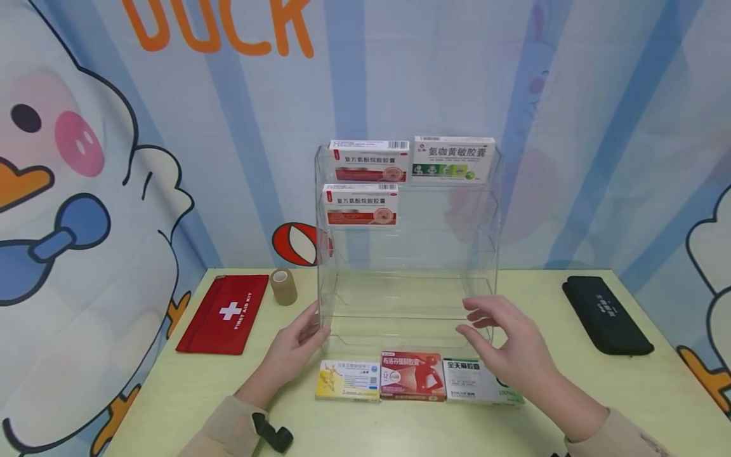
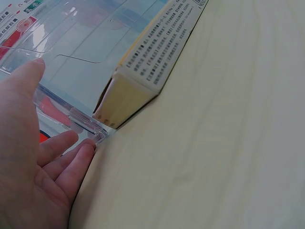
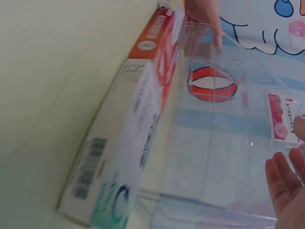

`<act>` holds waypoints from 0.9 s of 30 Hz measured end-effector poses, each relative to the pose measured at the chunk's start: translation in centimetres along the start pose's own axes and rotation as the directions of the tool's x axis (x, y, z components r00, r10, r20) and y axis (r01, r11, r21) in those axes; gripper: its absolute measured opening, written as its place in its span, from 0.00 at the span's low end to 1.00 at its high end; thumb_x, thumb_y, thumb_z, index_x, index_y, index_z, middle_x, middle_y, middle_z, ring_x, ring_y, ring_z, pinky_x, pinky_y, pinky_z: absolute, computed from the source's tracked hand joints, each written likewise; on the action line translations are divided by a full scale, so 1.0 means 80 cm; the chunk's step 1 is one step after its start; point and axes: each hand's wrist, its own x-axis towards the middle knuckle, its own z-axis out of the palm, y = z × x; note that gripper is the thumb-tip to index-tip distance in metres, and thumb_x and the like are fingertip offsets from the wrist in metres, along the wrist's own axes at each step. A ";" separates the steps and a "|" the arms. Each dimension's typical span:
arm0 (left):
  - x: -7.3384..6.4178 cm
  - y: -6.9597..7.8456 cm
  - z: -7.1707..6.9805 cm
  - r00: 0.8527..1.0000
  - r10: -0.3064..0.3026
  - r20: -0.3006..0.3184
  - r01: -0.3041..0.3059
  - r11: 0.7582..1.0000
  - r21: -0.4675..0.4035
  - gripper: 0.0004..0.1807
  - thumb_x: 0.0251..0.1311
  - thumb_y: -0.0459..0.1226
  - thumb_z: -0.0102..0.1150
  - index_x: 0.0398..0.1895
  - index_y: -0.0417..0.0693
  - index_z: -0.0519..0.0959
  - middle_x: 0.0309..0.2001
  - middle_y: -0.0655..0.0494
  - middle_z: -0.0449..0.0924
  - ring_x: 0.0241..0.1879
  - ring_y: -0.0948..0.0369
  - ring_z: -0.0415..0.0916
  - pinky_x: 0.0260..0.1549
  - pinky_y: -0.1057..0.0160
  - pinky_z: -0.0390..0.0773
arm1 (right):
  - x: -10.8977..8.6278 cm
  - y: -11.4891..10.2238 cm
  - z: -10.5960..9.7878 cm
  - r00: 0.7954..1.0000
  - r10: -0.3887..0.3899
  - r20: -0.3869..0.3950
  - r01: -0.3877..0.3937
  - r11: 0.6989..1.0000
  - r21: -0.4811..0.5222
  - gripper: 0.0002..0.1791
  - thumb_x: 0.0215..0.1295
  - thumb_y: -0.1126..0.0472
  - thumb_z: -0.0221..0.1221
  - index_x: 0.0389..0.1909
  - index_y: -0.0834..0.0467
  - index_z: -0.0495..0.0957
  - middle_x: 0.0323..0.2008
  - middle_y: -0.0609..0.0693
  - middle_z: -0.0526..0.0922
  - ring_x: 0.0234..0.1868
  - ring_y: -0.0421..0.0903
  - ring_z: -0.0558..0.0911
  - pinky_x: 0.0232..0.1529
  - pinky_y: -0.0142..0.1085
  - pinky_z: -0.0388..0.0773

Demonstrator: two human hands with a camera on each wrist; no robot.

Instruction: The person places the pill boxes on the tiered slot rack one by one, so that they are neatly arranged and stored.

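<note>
A clear plastic display rack (image 1: 411, 327) with stepped tiers stands on the table. My left hand (image 1: 294, 346) holds its lower left side, thumb at the front and fingers along the outer wall, as the left wrist view also shows. My right hand (image 1: 514, 343) is held by the rack's lower right side, thumb and fingers apart with nothing between them. Two medicine boxes, one red and white (image 1: 369, 162) and one green and white (image 1: 454, 160), sit on the top tier. Another red-and-white box (image 1: 361, 205) sits on the tier below, at the left.
In front of the rack lie a yellow-and-white box (image 1: 347, 379), a red box (image 1: 412, 376) and a white-and-green box (image 1: 476, 381) in a row. A red first aid pouch (image 1: 223, 317) and a tan bandage roll (image 1: 283, 287) are left, a black case (image 1: 608, 315) right. A printed curtain (image 1: 388, 76) hangs behind.
</note>
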 end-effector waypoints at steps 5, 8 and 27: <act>-0.001 0.000 0.000 1.000 -0.012 0.000 0.012 1.000 -0.003 0.42 0.77 0.57 0.65 0.89 0.72 0.59 0.79 0.49 0.76 0.78 0.46 0.76 0.73 0.46 0.81 | -0.022 0.013 -0.010 0.998 0.055 0.039 -0.052 0.996 -0.075 0.29 0.57 0.69 0.81 0.60 0.57 0.85 0.50 0.50 0.90 0.43 0.46 0.91 0.49 0.18 0.85; 0.000 0.000 -0.001 1.000 -0.028 0.005 0.028 1.000 -0.009 0.42 0.76 0.57 0.65 0.88 0.75 0.59 0.79 0.51 0.76 0.79 0.47 0.76 0.74 0.46 0.80 | -0.034 0.022 -0.014 0.995 0.079 0.063 -0.072 0.991 -0.110 0.28 0.57 0.67 0.81 0.59 0.56 0.85 0.51 0.49 0.90 0.43 0.46 0.90 0.48 0.19 0.86; 0.000 0.002 -0.003 1.000 -0.011 0.011 0.011 1.000 -0.011 0.42 0.76 0.57 0.65 0.89 0.74 0.59 0.79 0.49 0.76 0.78 0.47 0.76 0.73 0.47 0.81 | -0.094 0.069 -0.036 0.888 0.309 0.341 -0.220 0.935 -0.277 0.37 0.66 0.44 0.78 0.71 0.55 0.80 0.65 0.57 0.85 0.65 0.64 0.86 0.61 0.65 0.87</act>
